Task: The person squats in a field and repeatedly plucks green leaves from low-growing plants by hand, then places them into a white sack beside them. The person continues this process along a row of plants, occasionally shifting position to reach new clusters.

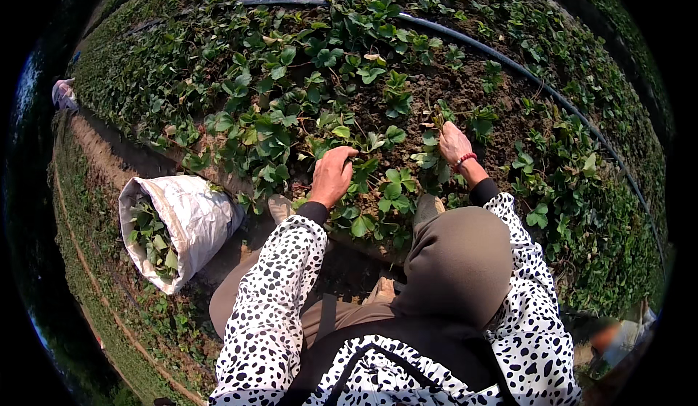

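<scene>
Low strawberry plants point(395, 193) grow from the soil in front of me. My left hand point(332, 174) is down among their leaves with its fingers curled; the fingertips are partly hidden, and I cannot tell whether they grip a stem. To its right, my right hand point(455, 144) is closed around a small bunch of strawberry plants point(434, 160), whose pale leaves hang below the fist and stems stick out above it. A red bead bracelet point(467, 158) circles that wrist. Both hands are bare, apart from each other, just beyond my shoes.
A white woven sack point(204, 218) leans at my left, its mouth towards me, with cut green leaves point(155, 242) inside. A dark hose point(474, 43) arcs across the bed. Between my legs shows a wooden piece point(381, 290). Blurred orange and whitish things point(616, 340) stand at lower right.
</scene>
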{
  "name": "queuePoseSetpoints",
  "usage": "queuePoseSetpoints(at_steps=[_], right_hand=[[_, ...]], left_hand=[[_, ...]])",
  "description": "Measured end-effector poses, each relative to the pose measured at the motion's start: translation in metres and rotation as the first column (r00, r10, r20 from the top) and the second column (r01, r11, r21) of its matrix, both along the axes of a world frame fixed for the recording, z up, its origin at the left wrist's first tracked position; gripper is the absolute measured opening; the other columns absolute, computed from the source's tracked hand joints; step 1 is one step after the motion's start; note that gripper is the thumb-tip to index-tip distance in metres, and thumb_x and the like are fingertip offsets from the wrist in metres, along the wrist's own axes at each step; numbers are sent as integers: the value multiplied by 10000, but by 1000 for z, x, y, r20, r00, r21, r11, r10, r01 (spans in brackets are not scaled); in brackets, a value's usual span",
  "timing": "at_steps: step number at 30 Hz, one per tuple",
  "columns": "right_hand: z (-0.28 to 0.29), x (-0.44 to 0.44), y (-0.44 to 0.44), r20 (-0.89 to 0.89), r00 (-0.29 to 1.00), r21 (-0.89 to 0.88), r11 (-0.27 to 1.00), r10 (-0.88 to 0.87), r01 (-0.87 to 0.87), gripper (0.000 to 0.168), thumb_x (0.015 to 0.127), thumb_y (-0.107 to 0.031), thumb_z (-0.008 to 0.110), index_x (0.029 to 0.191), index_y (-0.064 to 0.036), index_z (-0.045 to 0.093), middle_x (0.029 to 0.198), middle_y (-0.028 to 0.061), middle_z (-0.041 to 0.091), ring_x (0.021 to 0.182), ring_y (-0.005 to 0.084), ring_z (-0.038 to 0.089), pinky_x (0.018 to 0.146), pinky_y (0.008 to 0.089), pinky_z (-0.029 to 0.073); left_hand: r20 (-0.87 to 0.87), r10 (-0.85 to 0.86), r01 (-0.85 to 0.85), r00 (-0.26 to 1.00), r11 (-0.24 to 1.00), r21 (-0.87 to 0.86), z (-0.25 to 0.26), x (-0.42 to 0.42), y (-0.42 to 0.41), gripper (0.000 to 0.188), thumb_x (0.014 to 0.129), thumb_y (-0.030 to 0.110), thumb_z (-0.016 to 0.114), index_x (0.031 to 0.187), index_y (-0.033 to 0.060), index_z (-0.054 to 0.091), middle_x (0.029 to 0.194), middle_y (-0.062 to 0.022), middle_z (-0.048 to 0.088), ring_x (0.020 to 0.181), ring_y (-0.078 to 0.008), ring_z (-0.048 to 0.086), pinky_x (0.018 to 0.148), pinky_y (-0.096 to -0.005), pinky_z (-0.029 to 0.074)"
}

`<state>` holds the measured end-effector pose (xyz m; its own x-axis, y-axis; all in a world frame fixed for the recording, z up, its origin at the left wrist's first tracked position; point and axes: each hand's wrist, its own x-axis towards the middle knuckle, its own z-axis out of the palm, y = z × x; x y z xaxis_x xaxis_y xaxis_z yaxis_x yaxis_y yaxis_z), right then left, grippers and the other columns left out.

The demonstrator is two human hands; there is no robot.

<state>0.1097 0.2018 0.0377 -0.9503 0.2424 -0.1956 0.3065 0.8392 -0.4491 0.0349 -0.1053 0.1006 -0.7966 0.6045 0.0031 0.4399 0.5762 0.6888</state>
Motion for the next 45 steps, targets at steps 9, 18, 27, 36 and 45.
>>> queuePoseSetpoints(at_steps=[9, 18, 27, 36, 45], right_hand=[[238, -35, -99, -22, 976, -799, 583, 218, -149, 210, 847, -228, 586, 893, -25, 606, 791, 20, 611, 705, 85, 550, 583, 270, 453], [289, 11, -156, -72, 972, -965, 230, 225, -125, 221, 829, -65, 561, 1040, -1, 560, 973, 94, 610, 862, 196, 620, 741, 312, 529], [298, -4, -184, -111, 977, -894, 411, 183, -178, 231, 860, -267, 598, 904, -43, 631, 742, 0, 585, 609, 78, 540, 564, 203, 455], [303, -27, -196, -73, 996, -997, 11, 53, -74, 132, 851, -181, 618, 877, -52, 612, 712, 3, 606, 567, 76, 546, 502, 215, 450], [295, -23, -153, -19, 994, -963, 264, 103, -46, 164, 910, -179, 515, 934, -42, 601, 711, -25, 563, 576, 54, 527, 496, 192, 450]], left_hand=[[-229, 178, -78, 957, 919, 387, 141, 59, 59, 464, 829, 111, 543, 1270, 73, 405, 1274, -141, 428, 1167, -311, 416, 968, -405, 324], [-336, 211, 3, 918, 843, 538, 190, 86, 0, 290, 861, 57, 455, 1145, 55, 513, 1013, -164, 545, 880, -313, 565, 747, -352, 460], [-102, 200, -127, 974, 867, 483, 230, 89, -48, 285, 879, 157, 527, 1142, 52, 502, 965, -168, 623, 932, -265, 609, 800, -329, 457], [-524, 334, -121, 783, 909, 398, 258, 57, -64, 106, 844, 188, 565, 899, 99, 585, 647, -87, 591, 623, -282, 574, 668, -364, 428], [-268, 560, -403, 784, 788, 465, 236, 14, -123, 103, 870, 167, 536, 903, 70, 543, 739, -98, 609, 670, -243, 605, 602, -342, 457]])
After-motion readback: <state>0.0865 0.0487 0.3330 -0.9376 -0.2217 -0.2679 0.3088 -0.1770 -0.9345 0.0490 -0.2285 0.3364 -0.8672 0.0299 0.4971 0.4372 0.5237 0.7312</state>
